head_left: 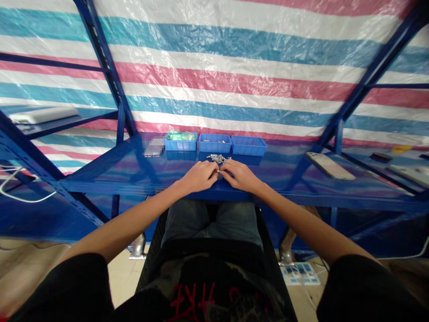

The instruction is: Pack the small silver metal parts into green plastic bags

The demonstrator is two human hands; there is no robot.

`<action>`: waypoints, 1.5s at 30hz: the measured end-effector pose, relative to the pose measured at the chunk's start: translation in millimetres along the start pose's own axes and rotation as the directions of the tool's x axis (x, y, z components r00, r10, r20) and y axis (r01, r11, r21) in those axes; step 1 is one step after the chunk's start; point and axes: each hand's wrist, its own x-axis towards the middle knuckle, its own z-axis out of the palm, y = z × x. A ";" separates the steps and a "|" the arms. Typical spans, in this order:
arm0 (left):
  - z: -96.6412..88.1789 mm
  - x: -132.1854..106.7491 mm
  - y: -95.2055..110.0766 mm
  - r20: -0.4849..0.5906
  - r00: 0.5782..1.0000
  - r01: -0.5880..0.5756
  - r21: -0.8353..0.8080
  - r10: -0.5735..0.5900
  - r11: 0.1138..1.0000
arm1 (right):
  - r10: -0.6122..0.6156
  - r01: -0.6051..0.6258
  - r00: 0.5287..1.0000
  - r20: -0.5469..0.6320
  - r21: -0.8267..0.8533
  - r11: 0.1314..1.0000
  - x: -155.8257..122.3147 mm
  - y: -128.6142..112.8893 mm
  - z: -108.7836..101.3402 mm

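My left hand (202, 175) and my right hand (240, 174) meet above the front edge of the blue shelf, fingers pinched toward each other. Between the fingertips shows a small light metallic piece (218, 171), too small to name; both hands seem to touch it. Just behind the fingers lies a loose pile of small silvery metal parts (217, 158). Farther back, three blue bins stand in a row: a left bin (181, 145) with green-and-clear plastic packets, a middle bin (215, 145) with a few small pieces, and a right bin (248, 146) with little visible in it.
A phone (330, 165) lies on the shelf (284, 172) at the right. Left of the bins is a blurred-out pale item (154, 146). Blue rack posts (112, 76) rise on both sides before a striped plastic sheet (228, 85). A power strip (300, 273) lies on the floor.
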 end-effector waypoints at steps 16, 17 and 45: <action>-0.7 1.3 0.0 0.044 0.995 -0.089 0.085 0.086 0.992 | 0.042 -0.041 0.998 0.048 -0.023 0.999 -0.2 -3.3 -1.4; -1.2 1.1 0.3 0.049 0.995 -0.092 0.084 0.089 0.992 | 0.057 -0.057 0.998 0.040 -0.003 0.998 -0.2 -3.6 -1.3; -1.4 -1.4 -1.3 0.031 0.999 -0.045 0.017 0.044 0.999 | 0.565 -0.637 0.770 -0.296 -0.407 0.655 51.4 61.1 -59.6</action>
